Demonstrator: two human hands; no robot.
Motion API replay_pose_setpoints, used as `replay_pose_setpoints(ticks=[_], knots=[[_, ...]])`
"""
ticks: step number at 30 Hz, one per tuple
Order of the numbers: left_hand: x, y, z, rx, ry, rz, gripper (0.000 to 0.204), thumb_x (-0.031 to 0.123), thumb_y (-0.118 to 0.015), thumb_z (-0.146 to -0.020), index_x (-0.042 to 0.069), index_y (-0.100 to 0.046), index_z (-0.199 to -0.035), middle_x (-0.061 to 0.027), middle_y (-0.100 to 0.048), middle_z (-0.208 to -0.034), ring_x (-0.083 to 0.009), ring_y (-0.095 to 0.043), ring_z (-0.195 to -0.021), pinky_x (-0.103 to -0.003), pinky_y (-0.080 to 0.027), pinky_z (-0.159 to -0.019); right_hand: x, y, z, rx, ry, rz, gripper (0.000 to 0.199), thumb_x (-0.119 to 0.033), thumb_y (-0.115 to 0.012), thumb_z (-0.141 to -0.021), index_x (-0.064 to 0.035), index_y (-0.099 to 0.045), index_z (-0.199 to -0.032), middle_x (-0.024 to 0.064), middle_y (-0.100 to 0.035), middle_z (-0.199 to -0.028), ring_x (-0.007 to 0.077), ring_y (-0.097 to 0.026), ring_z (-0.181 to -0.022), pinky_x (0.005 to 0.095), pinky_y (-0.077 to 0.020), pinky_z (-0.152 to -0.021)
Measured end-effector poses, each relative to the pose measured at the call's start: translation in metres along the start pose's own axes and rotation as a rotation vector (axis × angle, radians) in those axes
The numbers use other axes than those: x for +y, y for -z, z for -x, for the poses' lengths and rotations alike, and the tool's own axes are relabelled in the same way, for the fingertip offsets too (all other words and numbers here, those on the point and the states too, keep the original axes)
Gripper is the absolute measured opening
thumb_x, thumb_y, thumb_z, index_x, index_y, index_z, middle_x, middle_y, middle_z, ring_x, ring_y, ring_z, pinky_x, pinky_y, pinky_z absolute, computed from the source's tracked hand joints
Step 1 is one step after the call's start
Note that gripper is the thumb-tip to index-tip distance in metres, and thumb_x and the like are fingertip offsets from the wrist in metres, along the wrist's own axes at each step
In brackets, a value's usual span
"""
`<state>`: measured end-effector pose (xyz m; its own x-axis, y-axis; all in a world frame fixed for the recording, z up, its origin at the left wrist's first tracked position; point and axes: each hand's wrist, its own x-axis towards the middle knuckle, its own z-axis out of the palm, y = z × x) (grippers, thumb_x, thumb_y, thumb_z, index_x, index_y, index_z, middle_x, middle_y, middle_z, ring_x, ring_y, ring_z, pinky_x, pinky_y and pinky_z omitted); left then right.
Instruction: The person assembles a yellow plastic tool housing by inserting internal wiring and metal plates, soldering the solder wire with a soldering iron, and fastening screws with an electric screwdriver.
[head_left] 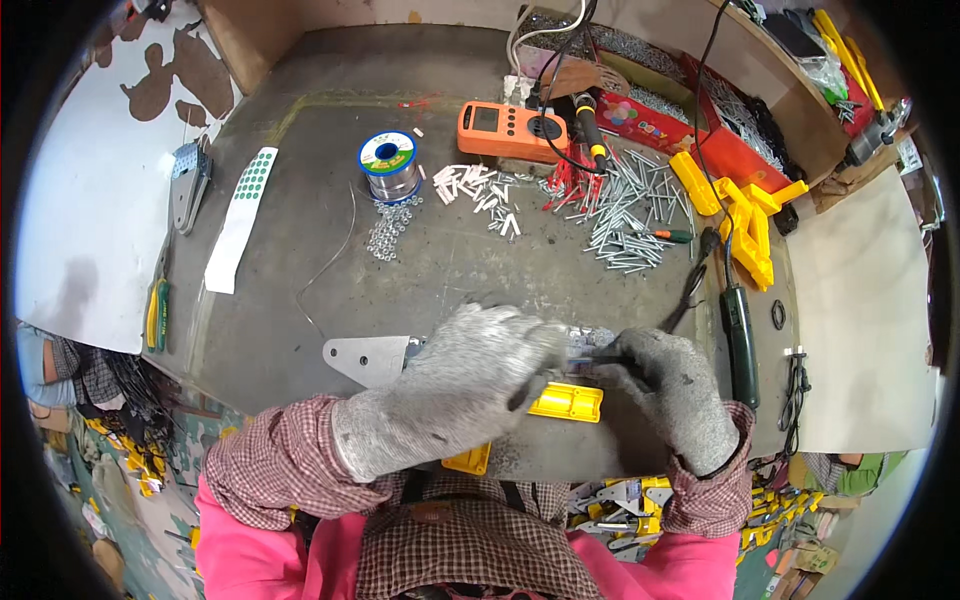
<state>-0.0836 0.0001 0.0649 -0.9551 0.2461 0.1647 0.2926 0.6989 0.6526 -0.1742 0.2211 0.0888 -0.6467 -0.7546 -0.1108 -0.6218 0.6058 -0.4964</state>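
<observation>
My left hand [465, 375], in a grey knit glove, lies across the near middle of the bench, its fingers smeared by motion. Beside its wrist is a flat grey metal plate [362, 358] with small holes, partly covered by the glove. My right hand [680, 390], gloved too, is closed with thumb and fingers around a thin dark thing that I cannot make out. Between the hands is a small metal part [588, 340], mostly hidden. Just below lies a yellow plastic half-shell [568, 402]. Another yellow piece [467, 460] sits at the bench edge under my left forearm.
Farther back are a solder spool [388, 165], nuts [388, 235], white sleeves [470, 183], an orange meter [512, 130] and long screws [630, 215]. At right are yellow shells [745, 225] and a black corded tool [740, 345]. Pliers [157, 312] and a sticker strip [240, 225] lie left.
</observation>
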Motion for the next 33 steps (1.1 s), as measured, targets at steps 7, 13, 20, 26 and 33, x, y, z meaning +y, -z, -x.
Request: replay_pose_setpoints(ticks=[7, 13, 20, 26, 33], knots=[[-0.014, -0.024, 0.023, 0.230, 0.026, -0.016, 0.027, 0.016, -0.069, -0.076, 0.007, -0.057, -0.100, -0.0102, -0.060, -0.092, -0.0310, -0.059, -0.092, -0.046, -0.041, -0.096, -0.010, -0.013, -0.008, -0.151, -0.025, -0.541, 0.025, -0.018, -0.062, -0.092, 0.0003, -0.061, -0.108, 0.0172, -0.062, -0.088, 0.0267, -0.060, -0.079, 0.0364, -0.0481, -0.073], [-0.028, -0.037, 0.040, 0.220, 0.002, -0.147, 0.028, 0.016, -0.072, -0.075, 0.007, -0.058, -0.097, -0.0113, -0.058, -0.097, -0.0316, -0.056, -0.096, -0.048, -0.042, -0.091, 0.000, -0.028, -0.011, -0.197, -0.071, -0.598, 0.022, -0.018, -0.060, -0.093, 0.0021, -0.065, -0.101, 0.0135, -0.063, -0.084, 0.0193, -0.059, -0.074, 0.0339, -0.0475, -0.070], [-0.034, -0.039, 0.044, 0.239, -0.012, -0.144, 0.033, 0.014, -0.075, -0.074, 0.008, -0.058, -0.101, -0.0100, -0.057, -0.097, -0.0317, -0.056, -0.093, -0.046, -0.043, -0.086, -0.001, -0.040, -0.020, -0.178, -0.084, -0.596, 0.024, -0.020, -0.063, -0.093, 0.0009, -0.069, -0.103, 0.0113, -0.066, -0.081, 0.0142, -0.059, -0.073, 0.0313, -0.0475, -0.068], [-0.031, -0.040, 0.050, 0.158, -0.122, -0.365, 0.045, 0.018, -0.061, -0.082, 0.004, -0.058, -0.124, -0.0129, -0.054, -0.123, -0.0308, -0.053, -0.113, -0.046, -0.047, -0.091, -0.003, -0.032, -0.031, -0.338, -0.172, -0.833, 0.021, -0.018, -0.060, -0.093, 0.0010, -0.065, -0.089, 0.0027, -0.060, -0.072, 0.0075, -0.053, -0.067, 0.0257, -0.0436, -0.060], [-0.028, -0.033, 0.054, 0.236, -0.242, -0.439, 0.055, 0.017, -0.069, -0.076, 0.010, -0.056, -0.129, -0.0108, -0.055, -0.126, -0.0296, -0.053, -0.111, -0.046, -0.045, -0.092, 0.009, -0.052, -0.050, -0.294, -0.192, -0.926, 0.018, -0.015, -0.057, -0.090, -0.0014, -0.061, -0.080, -0.0004, -0.056, -0.065, 0.0044, -0.050, -0.058, 0.0214, -0.0397, -0.052]])
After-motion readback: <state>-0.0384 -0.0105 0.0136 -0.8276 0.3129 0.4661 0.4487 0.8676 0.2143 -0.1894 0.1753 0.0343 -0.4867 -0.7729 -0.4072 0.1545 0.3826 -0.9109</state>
